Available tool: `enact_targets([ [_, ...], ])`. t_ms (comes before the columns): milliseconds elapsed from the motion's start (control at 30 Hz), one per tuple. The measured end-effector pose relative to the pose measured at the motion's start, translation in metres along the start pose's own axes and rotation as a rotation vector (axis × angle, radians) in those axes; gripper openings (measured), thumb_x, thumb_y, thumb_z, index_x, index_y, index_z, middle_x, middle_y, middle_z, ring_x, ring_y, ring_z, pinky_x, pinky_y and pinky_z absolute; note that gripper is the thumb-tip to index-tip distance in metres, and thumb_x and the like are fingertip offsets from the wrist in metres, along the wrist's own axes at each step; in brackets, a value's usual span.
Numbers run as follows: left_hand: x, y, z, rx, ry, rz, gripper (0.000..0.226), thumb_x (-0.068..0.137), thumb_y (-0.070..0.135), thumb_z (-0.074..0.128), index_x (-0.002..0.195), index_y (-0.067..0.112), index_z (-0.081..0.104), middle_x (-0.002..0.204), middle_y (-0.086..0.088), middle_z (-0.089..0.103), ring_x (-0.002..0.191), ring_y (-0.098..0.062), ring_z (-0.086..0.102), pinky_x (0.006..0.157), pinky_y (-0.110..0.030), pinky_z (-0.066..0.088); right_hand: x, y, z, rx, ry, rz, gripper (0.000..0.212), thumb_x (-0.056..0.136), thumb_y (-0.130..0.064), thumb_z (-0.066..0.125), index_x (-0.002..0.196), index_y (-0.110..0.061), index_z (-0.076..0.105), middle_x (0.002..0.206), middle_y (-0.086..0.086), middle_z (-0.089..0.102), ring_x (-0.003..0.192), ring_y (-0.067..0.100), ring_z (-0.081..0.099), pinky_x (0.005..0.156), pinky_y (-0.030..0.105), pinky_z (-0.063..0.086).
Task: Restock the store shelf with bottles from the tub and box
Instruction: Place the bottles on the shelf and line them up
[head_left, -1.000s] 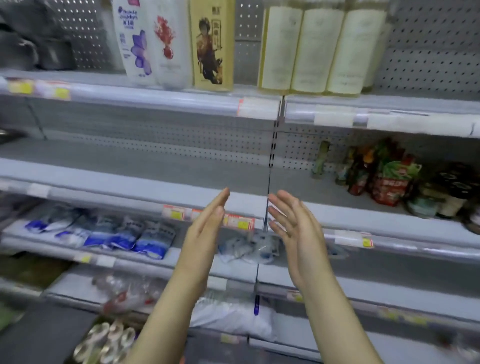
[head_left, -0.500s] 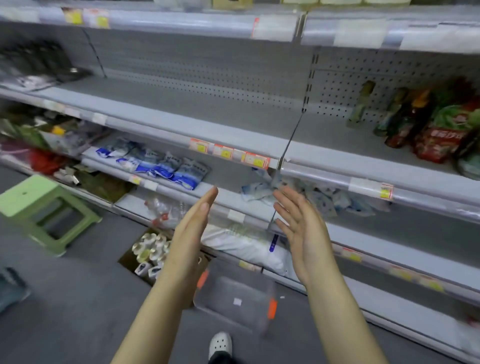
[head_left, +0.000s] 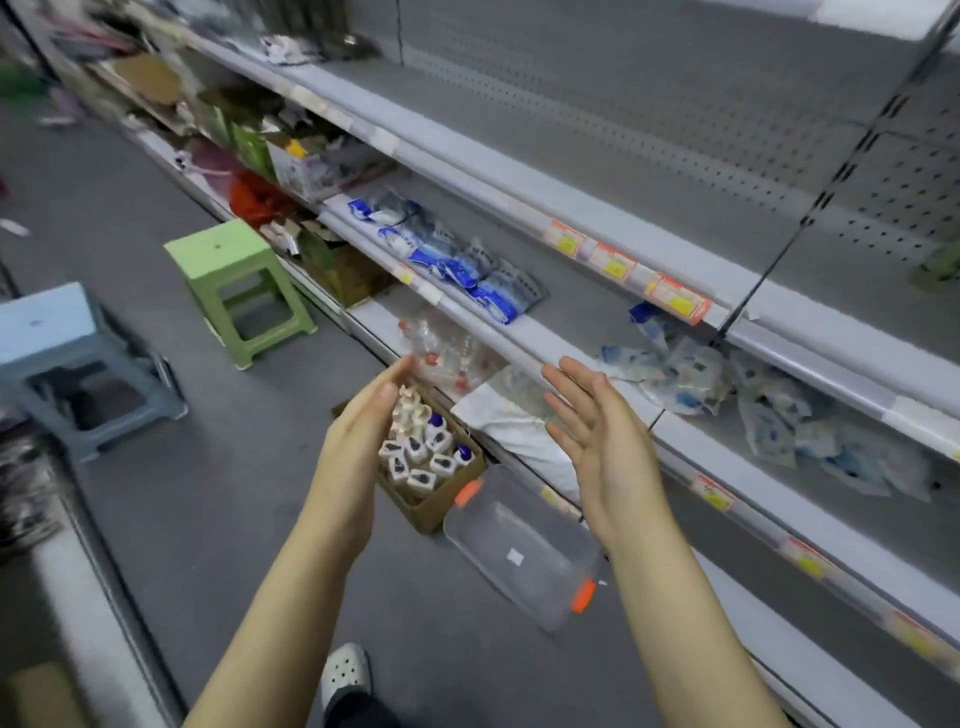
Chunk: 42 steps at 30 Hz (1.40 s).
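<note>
Both hands open, empty: left hand (head_left: 363, 431), right hand (head_left: 597, 447); box (head_left: 441, 499) of bottles (head_left: 415, 452) on floor mid-frame, between them, nearer left; clear tub (head_left: 524, 551) looks empty

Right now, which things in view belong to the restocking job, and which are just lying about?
Belong to the job:
cardboard box of small bottles
clear tub, looks empty
bare shelf
left hand and right hand, both open and empty

Just lying about:
green stool
blue stool
blue packets
white sack
</note>
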<state>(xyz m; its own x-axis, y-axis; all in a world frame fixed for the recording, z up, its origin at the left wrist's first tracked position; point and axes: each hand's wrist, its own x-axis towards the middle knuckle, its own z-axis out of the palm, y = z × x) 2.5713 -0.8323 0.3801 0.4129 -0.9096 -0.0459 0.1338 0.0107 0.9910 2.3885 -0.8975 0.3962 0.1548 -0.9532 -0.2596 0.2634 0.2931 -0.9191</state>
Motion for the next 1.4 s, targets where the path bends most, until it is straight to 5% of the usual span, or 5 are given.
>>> enact_targets([
  [367,0.061,0.007,-0.162,0.0,0.072,-0.083,0.029,0.101,0.03,0.042,0.122,0.032,0.062,0.108,0.027,0.068,0.096,0.021,0.058,0.075,-0.002,0.042,0.044,0.068,0.193,-0.084,-0.082,0.072,0.025,0.104,-0.028,0.039,0.11,-0.024,0.063,0.104,-0.012,0.071,0.101,0.003,0.063,0.098,0.029,0.046],
  [567,0.089,0.004,-0.229,0.049,0.091,-0.144,0.03,0.1,0.036,0.043,0.124,0.035,0.062,0.121,0.025,0.06,0.099,0.025,0.052,0.087,-0.009,0.035,0.065,0.1,0.26,-0.09,-0.047,0.114,0.023,0.102,-0.025,0.045,0.112,-0.02,0.065,0.115,-0.001,0.071,0.107,0.013,0.065,0.097,0.032,0.049],
  [1000,0.165,-0.027,-0.236,0.115,0.048,-0.3,0.027,0.1,0.033,0.047,0.121,0.033,0.063,0.111,0.028,0.061,0.09,0.03,0.051,0.07,0.006,0.038,0.15,0.139,0.254,-0.115,0.125,0.221,0.028,0.102,-0.027,0.045,0.12,-0.017,0.064,0.113,-0.003,0.071,0.104,0.011,0.065,0.088,0.027,0.05],
  [1200,0.237,-0.049,-0.216,0.187,0.087,-0.416,0.023,0.099,0.03,0.049,0.116,0.035,0.064,0.111,0.026,0.061,0.097,0.02,0.051,0.075,-0.003,0.037,0.232,0.161,0.247,-0.147,0.137,0.326,0.02,0.101,-0.024,0.046,0.102,-0.023,0.066,0.104,-0.006,0.072,0.1,0.009,0.065,0.081,0.025,0.049],
  [1400,0.3,-0.073,-0.198,0.23,0.094,-0.501,0.021,0.099,0.027,0.051,0.115,0.034,0.062,0.104,0.03,0.059,0.088,0.026,0.05,0.067,0.006,0.036,0.303,0.182,0.243,-0.216,0.132,0.417,0.015,0.099,-0.028,0.052,0.1,-0.025,0.066,0.098,-0.009,0.073,0.098,0.008,0.065,0.079,0.025,0.048],
])
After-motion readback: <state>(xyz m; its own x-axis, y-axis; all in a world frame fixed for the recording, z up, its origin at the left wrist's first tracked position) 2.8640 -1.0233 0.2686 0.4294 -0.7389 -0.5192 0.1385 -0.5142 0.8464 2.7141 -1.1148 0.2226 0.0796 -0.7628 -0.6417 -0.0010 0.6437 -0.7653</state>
